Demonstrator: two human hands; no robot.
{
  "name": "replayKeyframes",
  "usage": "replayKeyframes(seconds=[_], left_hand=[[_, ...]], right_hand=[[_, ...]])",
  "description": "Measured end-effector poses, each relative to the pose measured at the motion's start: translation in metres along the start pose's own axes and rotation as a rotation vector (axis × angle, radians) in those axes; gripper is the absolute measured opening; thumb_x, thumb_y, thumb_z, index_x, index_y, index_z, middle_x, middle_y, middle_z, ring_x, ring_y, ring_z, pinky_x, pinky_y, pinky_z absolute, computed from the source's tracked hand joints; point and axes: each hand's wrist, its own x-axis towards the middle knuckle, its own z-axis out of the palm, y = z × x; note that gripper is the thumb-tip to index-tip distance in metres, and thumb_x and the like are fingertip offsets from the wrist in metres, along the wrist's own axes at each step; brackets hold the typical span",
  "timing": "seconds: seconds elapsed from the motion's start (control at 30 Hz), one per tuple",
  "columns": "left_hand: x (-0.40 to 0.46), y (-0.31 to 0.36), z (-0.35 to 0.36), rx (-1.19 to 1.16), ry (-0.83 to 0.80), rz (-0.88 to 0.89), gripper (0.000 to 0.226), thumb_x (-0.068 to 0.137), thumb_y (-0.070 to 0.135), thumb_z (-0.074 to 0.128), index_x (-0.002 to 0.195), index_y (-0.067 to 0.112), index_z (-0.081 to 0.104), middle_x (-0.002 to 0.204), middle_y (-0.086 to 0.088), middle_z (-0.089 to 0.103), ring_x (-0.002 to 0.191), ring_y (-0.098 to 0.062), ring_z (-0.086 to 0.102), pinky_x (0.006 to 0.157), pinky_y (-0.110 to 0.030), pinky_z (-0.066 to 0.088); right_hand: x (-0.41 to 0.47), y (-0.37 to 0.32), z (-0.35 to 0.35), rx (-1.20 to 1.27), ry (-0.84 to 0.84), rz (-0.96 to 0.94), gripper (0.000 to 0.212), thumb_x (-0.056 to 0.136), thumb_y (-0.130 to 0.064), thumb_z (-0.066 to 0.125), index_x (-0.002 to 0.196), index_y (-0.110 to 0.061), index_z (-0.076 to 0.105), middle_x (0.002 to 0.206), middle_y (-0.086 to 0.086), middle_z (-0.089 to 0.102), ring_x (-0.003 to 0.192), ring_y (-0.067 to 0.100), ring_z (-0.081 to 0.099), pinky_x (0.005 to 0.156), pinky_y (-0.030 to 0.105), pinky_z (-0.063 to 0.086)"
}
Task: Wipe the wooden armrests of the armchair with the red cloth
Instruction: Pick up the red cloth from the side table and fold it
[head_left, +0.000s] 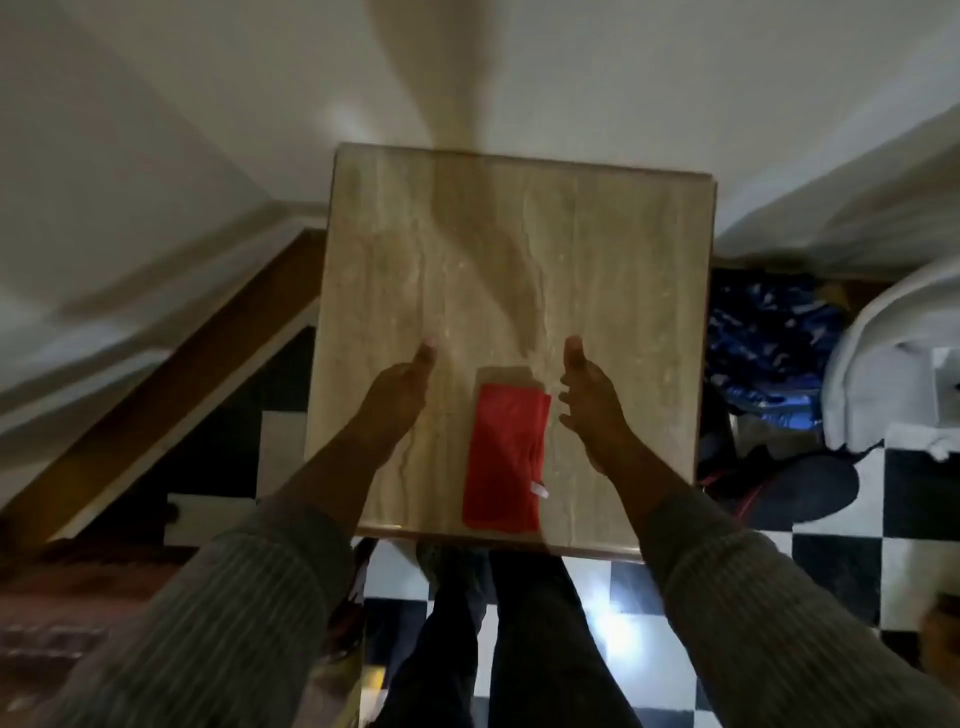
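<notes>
A folded red cloth (503, 460) with a small white tag lies flat near the front edge of a square beige stone-patterned table top (597, 260). My left hand (397, 397) hovers just left of the cloth, fingers together and extended, holding nothing. My right hand (592, 397) hovers just right of the cloth with fingers loosely spread and curled, also holding nothing. Neither hand touches the cloth. A brown wooden rail (171, 384) runs diagonally at the left; I cannot tell whether it is the armchair's armrest.
A black and white checkered floor (831, 561) lies below the table. Blue patterned fabric (769, 343) and a white draped cloth (893, 353) sit to the right. White walls stand behind. My legs (519, 649) are beneath the table's front edge.
</notes>
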Motion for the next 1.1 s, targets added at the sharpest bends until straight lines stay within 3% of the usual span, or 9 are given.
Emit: replayKeyframes(seconds=[0.1, 0.2, 0.27, 0.37, 0.47, 0.67, 0.83, 1.03, 1.1], left_hand=[[0.025, -0.034, 0.023, 0.08, -0.019, -0.083, 0.045, 0.096, 0.051, 0.053, 0.12, 0.013, 0.062, 0.121, -0.009, 0.063, 0.111, -0.027, 0.061, 0.103, -0.045, 0.049], [0.044, -0.067, 0.045, 0.153, -0.055, -0.08, 0.027, 0.097, 0.026, 0.058, 0.114, 0.007, 0.065, 0.116, -0.015, 0.067, 0.099, -0.025, 0.063, 0.089, -0.039, 0.051], [0.054, -0.082, 0.06, 0.221, -0.035, -0.057, 0.027, 0.095, 0.027, 0.063, 0.106, 0.003, 0.067, 0.105, -0.014, 0.068, 0.093, -0.027, 0.063, 0.086, -0.038, 0.052], [0.063, -0.099, 0.077, 0.333, 0.035, -0.021, 0.03, 0.089, 0.03, 0.07, 0.102, 0.003, 0.065, 0.101, -0.009, 0.066, 0.093, -0.025, 0.062, 0.084, -0.036, 0.051], [0.068, -0.108, 0.083, 0.375, 0.095, 0.026, 0.023, 0.088, 0.028, 0.071, 0.097, 0.009, 0.062, 0.096, -0.002, 0.061, 0.086, -0.018, 0.057, 0.076, -0.029, 0.044], [0.063, -0.124, 0.076, 0.19, 0.017, 0.056, 0.018, 0.096, 0.028, 0.061, 0.104, 0.012, 0.058, 0.107, -0.01, 0.065, 0.096, -0.025, 0.064, 0.085, -0.04, 0.054], [0.038, -0.141, 0.062, 0.075, 0.01, 0.104, 0.022, 0.101, 0.026, 0.051, 0.115, 0.008, 0.051, 0.111, -0.014, 0.064, 0.103, -0.033, 0.065, 0.089, -0.051, 0.055], [-0.031, -0.175, 0.006, -0.101, 0.094, 0.163, 0.014, 0.102, 0.029, 0.05, 0.107, 0.016, 0.048, 0.103, -0.009, 0.063, 0.096, -0.032, 0.067, 0.081, -0.055, 0.059], [-0.057, -0.186, -0.021, -0.156, 0.111, 0.192, 0.012, 0.102, 0.03, 0.05, 0.106, 0.019, 0.048, 0.101, -0.004, 0.064, 0.093, -0.027, 0.068, 0.077, -0.048, 0.061]], right_hand=[[0.014, 0.033, 0.012, -0.015, 0.023, 0.193, 0.045, 0.087, -0.072, 0.042, 0.095, -0.029, 0.055, 0.083, -0.012, 0.052, 0.075, 0.006, 0.053, 0.065, 0.026, 0.046], [0.024, 0.069, 0.024, -0.261, 0.021, 0.196, 0.032, 0.092, -0.053, 0.052, 0.082, -0.024, 0.056, 0.071, -0.01, 0.055, 0.064, 0.007, 0.054, 0.06, 0.028, 0.041], [0.029, 0.086, 0.032, -0.383, 0.018, 0.148, 0.027, 0.09, -0.042, 0.057, 0.077, -0.018, 0.059, 0.064, -0.003, 0.056, 0.059, 0.013, 0.054, 0.059, 0.026, 0.038], [0.03, 0.106, 0.045, -0.321, 0.058, 0.132, 0.026, 0.082, -0.028, 0.063, 0.106, -0.016, 0.065, 0.085, -0.002, 0.068, 0.071, 0.013, 0.063, 0.054, 0.018, 0.038], [0.026, 0.117, 0.053, -0.208, 0.098, 0.113, 0.033, 0.08, -0.021, 0.064, 0.114, -0.019, 0.062, 0.091, -0.005, 0.068, 0.076, 0.011, 0.065, 0.057, 0.017, 0.042], [0.016, 0.125, 0.059, -0.138, 0.127, 0.035, 0.023, 0.088, -0.022, 0.059, 0.111, -0.019, 0.06, 0.086, -0.015, 0.062, 0.07, -0.007, 0.059, 0.049, 0.003, 0.039], [-0.004, 0.119, 0.074, -0.204, 0.081, -0.099, 0.023, 0.094, -0.019, 0.056, 0.117, -0.02, 0.054, 0.091, -0.022, 0.053, 0.084, -0.003, 0.054, 0.069, 0.017, 0.043], [-0.064, 0.099, 0.12, -0.19, 0.057, -0.248, 0.017, 0.094, -0.019, 0.057, 0.109, -0.027, 0.055, 0.093, -0.021, 0.058, 0.081, -0.009, 0.057, 0.069, 0.011, 0.046], [-0.091, 0.087, 0.14, -0.18, 0.041, -0.319, 0.015, 0.094, -0.02, 0.057, 0.106, -0.029, 0.056, 0.093, -0.021, 0.059, 0.079, -0.014, 0.058, 0.068, 0.009, 0.046]])
